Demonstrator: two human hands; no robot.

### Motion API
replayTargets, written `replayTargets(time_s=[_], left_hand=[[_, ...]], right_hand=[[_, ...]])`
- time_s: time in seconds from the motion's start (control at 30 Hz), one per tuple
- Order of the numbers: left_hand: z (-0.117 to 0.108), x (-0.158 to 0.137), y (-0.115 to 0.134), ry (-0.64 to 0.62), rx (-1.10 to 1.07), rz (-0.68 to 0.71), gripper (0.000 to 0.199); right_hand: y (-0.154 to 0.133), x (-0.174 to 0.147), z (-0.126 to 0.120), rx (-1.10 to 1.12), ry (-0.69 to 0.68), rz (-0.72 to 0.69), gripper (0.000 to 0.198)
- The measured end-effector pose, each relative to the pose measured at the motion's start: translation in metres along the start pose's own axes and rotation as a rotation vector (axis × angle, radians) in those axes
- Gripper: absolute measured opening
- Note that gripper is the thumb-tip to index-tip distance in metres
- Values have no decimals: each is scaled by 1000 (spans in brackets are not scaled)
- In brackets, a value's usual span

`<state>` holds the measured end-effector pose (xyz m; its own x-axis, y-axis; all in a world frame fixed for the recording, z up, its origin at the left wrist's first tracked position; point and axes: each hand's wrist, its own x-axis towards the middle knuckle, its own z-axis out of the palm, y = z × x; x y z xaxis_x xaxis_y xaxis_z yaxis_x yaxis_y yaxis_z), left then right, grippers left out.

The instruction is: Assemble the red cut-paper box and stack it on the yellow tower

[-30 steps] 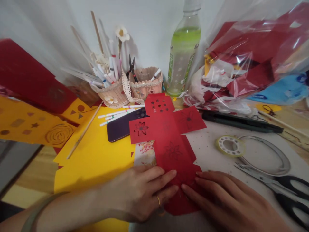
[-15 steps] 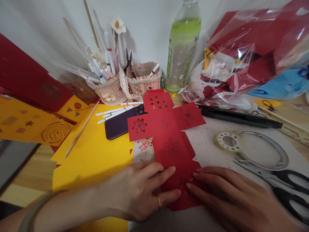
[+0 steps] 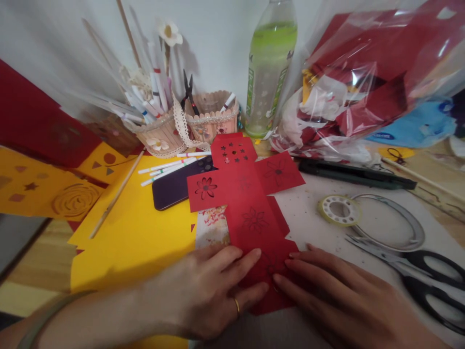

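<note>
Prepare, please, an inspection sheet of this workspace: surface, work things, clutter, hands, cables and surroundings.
Surface: wooden table, partly covered by yellow sheets at left and a pale sheet at right.
Work things: cross-shaped red paper, with star cutouts in its far flap and a flower cutout in its left arm.
Clutter: phone, white pens, black cutter, tape roll, scissors.
Hands: left hand and right hand, fingers resting on the paper's near part.
Cables: nothing seen.
Surroundings: pale wall, bottle with green liquid, two decorated holders, clear plastic bag.
</note>
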<state>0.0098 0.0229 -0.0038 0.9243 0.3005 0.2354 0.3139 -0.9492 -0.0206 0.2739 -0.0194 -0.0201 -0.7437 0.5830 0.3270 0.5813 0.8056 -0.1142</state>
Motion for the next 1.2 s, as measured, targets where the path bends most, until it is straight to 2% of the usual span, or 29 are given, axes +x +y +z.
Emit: replayTargets(time_s=[0.13,0.33,0.67,0.83,0.93,1.0,1.2], left_hand=[[-1,1,1,28,15,-29,32],[2,0,1,23,22,-27,32],[2,0,-2,43,-18,8,32],[0,1,-1,65,-46,-6,37],[-3,3,-2,59,-53,43,36],[-4,3,-2,34,-39,72,34],[-4,-1,0,21,5,45,35]], right_hand=[[-3,5,1,-3,40,45,36],[-3,-1,4,-16,52,-3,40],[-2,3,2,-25,66,17,37],[0,0,3,42,8,-11,44],[1,-5,5,57,-9,-31,49],[2,-6,6,52,-5,-48,50],[1,-8,6,-30,-34,-41,50]])
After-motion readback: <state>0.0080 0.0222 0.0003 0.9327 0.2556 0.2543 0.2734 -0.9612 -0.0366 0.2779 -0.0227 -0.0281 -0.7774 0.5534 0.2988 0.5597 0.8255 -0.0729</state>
